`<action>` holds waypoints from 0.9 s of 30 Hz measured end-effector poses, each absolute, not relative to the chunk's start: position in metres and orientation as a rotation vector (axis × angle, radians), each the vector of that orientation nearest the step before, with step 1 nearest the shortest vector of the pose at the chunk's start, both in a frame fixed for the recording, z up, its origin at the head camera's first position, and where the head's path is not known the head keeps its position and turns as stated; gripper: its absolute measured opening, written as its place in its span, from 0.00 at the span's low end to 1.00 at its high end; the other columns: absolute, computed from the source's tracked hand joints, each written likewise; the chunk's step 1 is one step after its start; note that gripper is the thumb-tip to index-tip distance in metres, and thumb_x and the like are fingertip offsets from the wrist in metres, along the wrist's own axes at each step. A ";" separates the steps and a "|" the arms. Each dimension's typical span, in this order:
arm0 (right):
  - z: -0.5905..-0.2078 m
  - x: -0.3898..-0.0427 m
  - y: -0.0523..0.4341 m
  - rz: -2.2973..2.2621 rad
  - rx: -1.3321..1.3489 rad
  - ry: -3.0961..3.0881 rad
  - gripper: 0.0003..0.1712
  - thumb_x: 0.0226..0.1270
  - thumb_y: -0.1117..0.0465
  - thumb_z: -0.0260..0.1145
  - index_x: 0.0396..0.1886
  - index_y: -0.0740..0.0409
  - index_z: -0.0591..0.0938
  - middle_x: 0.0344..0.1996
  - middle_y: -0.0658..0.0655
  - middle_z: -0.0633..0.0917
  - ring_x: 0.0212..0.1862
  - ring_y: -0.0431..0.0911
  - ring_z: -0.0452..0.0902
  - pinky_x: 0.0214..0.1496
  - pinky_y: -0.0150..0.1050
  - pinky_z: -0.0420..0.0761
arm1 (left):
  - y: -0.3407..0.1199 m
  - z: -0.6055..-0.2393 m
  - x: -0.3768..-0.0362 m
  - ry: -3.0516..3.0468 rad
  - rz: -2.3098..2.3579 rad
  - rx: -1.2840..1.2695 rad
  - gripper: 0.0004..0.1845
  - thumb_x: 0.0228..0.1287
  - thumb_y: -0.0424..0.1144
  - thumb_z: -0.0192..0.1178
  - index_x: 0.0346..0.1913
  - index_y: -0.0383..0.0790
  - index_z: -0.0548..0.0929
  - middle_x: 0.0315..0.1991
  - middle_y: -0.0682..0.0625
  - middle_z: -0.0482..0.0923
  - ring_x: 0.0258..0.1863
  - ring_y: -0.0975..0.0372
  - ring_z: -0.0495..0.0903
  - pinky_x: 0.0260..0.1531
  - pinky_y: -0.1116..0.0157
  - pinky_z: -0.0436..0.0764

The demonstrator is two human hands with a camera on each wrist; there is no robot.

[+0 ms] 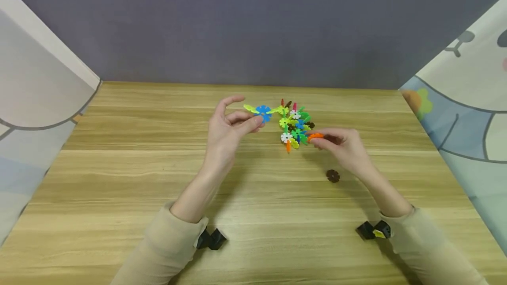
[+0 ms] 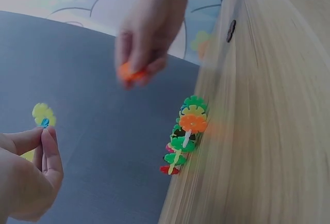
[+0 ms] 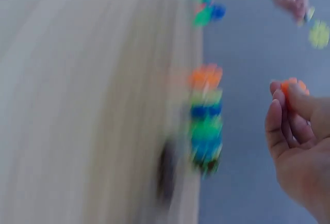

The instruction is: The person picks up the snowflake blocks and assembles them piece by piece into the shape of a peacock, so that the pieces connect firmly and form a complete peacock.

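Cluster of plastic snowflake discs (image 1: 295,124) on the wooden table (image 1: 119,175), between both hands, long axis running 12 to 6. Right hand (image 1: 342,146), at its 4 o'clock and nearer, pinches an orange disc (image 1: 315,136). Left hand (image 1: 225,129), at 9 o'clock, pinches a blue-and-yellow piece (image 1: 261,112). Discs mixed green, white, blue, orange, slotted together.
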State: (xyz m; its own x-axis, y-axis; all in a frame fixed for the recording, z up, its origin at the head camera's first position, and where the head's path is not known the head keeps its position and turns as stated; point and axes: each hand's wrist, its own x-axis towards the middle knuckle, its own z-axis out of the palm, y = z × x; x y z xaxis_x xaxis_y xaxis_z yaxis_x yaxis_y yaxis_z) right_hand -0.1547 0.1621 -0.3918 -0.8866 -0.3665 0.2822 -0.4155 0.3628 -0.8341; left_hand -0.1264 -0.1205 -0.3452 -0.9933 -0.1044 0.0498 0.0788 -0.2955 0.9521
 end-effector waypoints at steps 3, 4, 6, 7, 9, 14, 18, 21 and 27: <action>-0.383 -0.149 0.131 1.695 0.719 -2.438 0.12 0.68 0.72 0.68 0.49 0.67 0.88 0.37 0.37 0.90 0.37 0.36 0.87 0.40 0.28 0.86 | -0.122 -0.345 -0.126 -1.802 -2.421 0.009 0.32 0.58 0.21 0.70 0.65 0.43 0.77 0.29 0.52 0.87 0.30 0.62 0.90 0.43 0.60 0.91; -0.379 -0.147 0.122 1.731 0.709 -2.390 0.12 0.68 0.73 0.69 0.50 0.68 0.88 0.37 0.39 0.90 0.38 0.36 0.87 0.41 0.28 0.87 | -0.122 -0.345 -0.125 -1.806 -2.414 0.002 0.31 0.58 0.22 0.70 0.64 0.42 0.78 0.29 0.50 0.87 0.30 0.62 0.90 0.43 0.60 0.91; -0.374 -0.143 0.104 1.763 0.693 -2.303 0.12 0.66 0.73 0.70 0.49 0.67 0.89 0.38 0.43 0.89 0.38 0.36 0.87 0.40 0.27 0.87 | -0.122 -0.345 -0.125 -1.817 -2.400 -0.011 0.26 0.60 0.22 0.70 0.61 0.38 0.81 0.31 0.50 0.87 0.30 0.61 0.90 0.42 0.60 0.91; -0.372 -0.141 0.096 1.768 0.687 -2.263 0.12 0.65 0.74 0.71 0.48 0.68 0.89 0.37 0.46 0.88 0.37 0.36 0.87 0.39 0.28 0.87 | -0.122 -0.345 -0.124 -1.825 -2.392 -0.016 0.23 0.60 0.23 0.70 0.59 0.37 0.83 0.31 0.50 0.87 0.30 0.61 0.90 0.42 0.60 0.91; -0.368 -0.138 0.082 1.784 0.669 -2.199 0.12 0.63 0.74 0.72 0.47 0.67 0.89 0.36 0.52 0.87 0.35 0.37 0.87 0.36 0.28 0.86 | -0.121 -0.346 -0.124 -1.839 -2.375 -0.028 0.18 0.62 0.24 0.69 0.55 0.34 0.85 0.31 0.51 0.87 0.30 0.62 0.90 0.41 0.60 0.91; -0.366 -0.133 0.063 1.816 0.592 -2.103 0.10 0.61 0.72 0.75 0.43 0.66 0.90 0.33 0.60 0.89 0.32 0.40 0.88 0.32 0.31 0.87 | -0.119 -0.345 -0.123 -1.902 -2.331 -0.031 0.17 0.63 0.27 0.69 0.56 0.35 0.86 0.27 0.53 0.86 0.30 0.63 0.90 0.41 0.60 0.91; -0.369 -0.132 0.059 1.768 0.572 -2.052 0.08 0.59 0.71 0.77 0.39 0.65 0.90 0.32 0.58 0.90 0.31 0.38 0.88 0.31 0.30 0.86 | -0.116 -0.344 -0.122 -1.925 -2.307 -0.030 0.16 0.63 0.28 0.70 0.55 0.37 0.87 0.26 0.54 0.85 0.30 0.62 0.90 0.41 0.59 0.90; -0.371 -0.131 0.057 1.671 0.592 -2.034 0.06 0.59 0.69 0.78 0.36 0.64 0.90 0.31 0.60 0.90 0.30 0.36 0.86 0.31 0.28 0.85 | -0.115 -0.346 -0.121 -1.924 -2.294 -0.040 0.15 0.63 0.28 0.70 0.52 0.37 0.87 0.27 0.53 0.85 0.30 0.61 0.89 0.40 0.62 0.89; -0.372 -0.129 0.054 1.521 0.606 -2.015 0.03 0.58 0.70 0.77 0.32 0.63 0.91 0.29 0.59 0.89 0.31 0.32 0.84 0.34 0.26 0.85 | -0.114 -0.347 -0.118 -1.985 -2.203 -0.117 0.14 0.65 0.30 0.69 0.54 0.39 0.87 0.31 0.49 0.86 0.32 0.61 0.89 0.43 0.62 0.90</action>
